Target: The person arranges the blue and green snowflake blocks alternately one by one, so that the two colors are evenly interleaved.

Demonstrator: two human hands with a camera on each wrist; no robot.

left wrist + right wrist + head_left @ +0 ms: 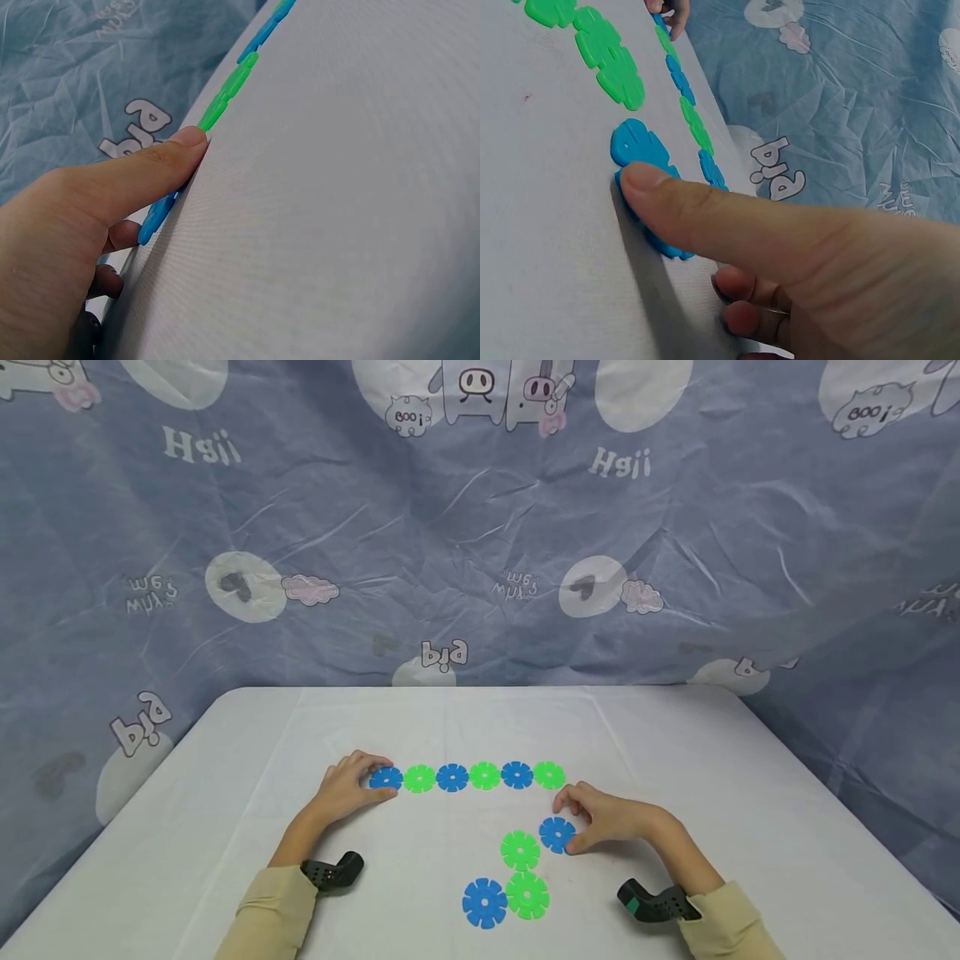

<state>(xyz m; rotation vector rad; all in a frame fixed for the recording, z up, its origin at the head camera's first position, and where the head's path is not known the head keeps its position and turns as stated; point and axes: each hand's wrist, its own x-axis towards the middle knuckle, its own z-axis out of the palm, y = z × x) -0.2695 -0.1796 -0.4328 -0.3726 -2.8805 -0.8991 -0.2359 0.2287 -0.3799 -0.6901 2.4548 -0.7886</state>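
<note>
Six flat notched plastic discs, blue and green by turns, lie in a straight row across the white table. My left hand [348, 787] holds the blue disc [386, 778] at the row's left end, thumb on the near edge and fingers at the far edge. Nearer to me, my right hand [611, 817] grips another blue disc [557, 834] at its right side. The right wrist view shows the thumb [649, 184] across this disc, with a shadow under it. Just left of it lies a loose green disc [520, 851].
Closer to me, a second green disc [527, 895] and a blue disc [484, 903] lie on the white table [405, 893]. The row ends on the right with a green disc [550, 775]. A blue-grey patterned curtain [450, 527] hangs behind the table.
</note>
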